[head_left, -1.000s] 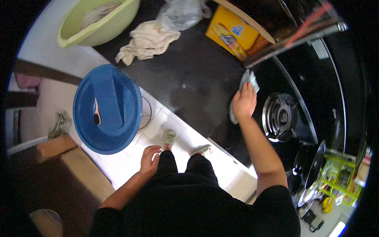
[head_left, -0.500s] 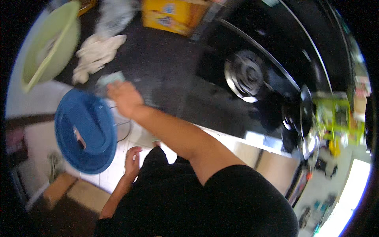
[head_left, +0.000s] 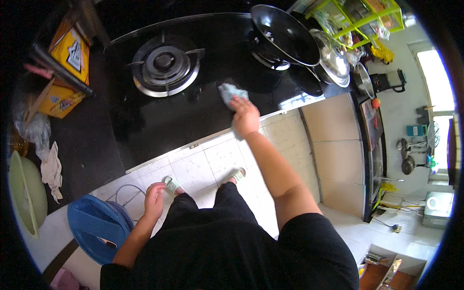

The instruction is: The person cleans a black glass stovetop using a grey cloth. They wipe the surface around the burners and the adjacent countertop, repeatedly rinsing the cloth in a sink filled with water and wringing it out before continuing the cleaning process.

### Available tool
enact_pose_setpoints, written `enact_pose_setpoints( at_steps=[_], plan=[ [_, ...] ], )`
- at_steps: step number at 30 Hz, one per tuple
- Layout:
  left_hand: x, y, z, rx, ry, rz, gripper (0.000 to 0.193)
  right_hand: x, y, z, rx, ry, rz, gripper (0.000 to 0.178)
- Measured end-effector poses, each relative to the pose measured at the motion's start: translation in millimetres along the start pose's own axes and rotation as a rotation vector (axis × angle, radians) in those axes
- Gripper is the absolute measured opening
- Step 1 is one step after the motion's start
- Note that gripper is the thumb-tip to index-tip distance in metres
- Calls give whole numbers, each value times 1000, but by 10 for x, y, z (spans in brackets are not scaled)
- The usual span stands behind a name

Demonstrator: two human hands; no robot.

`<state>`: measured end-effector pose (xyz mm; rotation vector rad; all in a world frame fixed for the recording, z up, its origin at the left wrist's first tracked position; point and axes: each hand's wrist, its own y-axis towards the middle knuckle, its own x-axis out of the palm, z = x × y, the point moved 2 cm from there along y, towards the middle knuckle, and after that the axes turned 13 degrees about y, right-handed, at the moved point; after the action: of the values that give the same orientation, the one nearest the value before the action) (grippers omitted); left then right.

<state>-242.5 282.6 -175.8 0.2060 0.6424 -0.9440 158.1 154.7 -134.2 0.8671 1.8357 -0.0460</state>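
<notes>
A pale blue-green cloth (head_left: 232,94) lies bunched on the black glass stove top (head_left: 208,118), right of the left burner and close to the front edge. My right hand (head_left: 246,116) presses down on it, fingers closed over its near part. Beside my body hangs my left hand (head_left: 154,199), loosely curled with the fingers a little apart and nothing in them. Nearest to it is a blue plastic basin (head_left: 89,227), lower left. The left burner (head_left: 166,67) has a metal ring and pan supports. A black wok (head_left: 285,36) sits over the right burner.
A silver domed lid (head_left: 333,58) and a lime-green rack (head_left: 357,24) stand beyond the wok. At the left are a yellow carton (head_left: 63,99), a crumpled off-white cloth (head_left: 51,171) and a pale green basin (head_left: 26,193). The counter's front edge runs before my legs.
My right hand and the cloth have gone from the left counter near the basins to the stove top on the right. The view has turned right; my left hand still hangs low.
</notes>
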Motion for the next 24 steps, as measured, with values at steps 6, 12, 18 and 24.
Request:
enact_pose_setpoints(
  at_steps=[6, 12, 18, 24],
  plan=[
    [618, 247, 828, 86, 138, -79, 11, -1051, -168, 1757, 399, -137, 174, 37],
    [1868, 89, 1444, -84, -58, -275, 17, -1882, -1566, 3379, 1346, 1415, 766, 26],
    [3230, 783, 2549, 213, 27, -547, 19, -3221, -3077, 3109, 489, 2771, 597, 39],
    [4604, 1086, 4377, 503, -4, -976, 22, -4314, -3824, 2636, 341, 2466, 1215, 63]
  ],
)
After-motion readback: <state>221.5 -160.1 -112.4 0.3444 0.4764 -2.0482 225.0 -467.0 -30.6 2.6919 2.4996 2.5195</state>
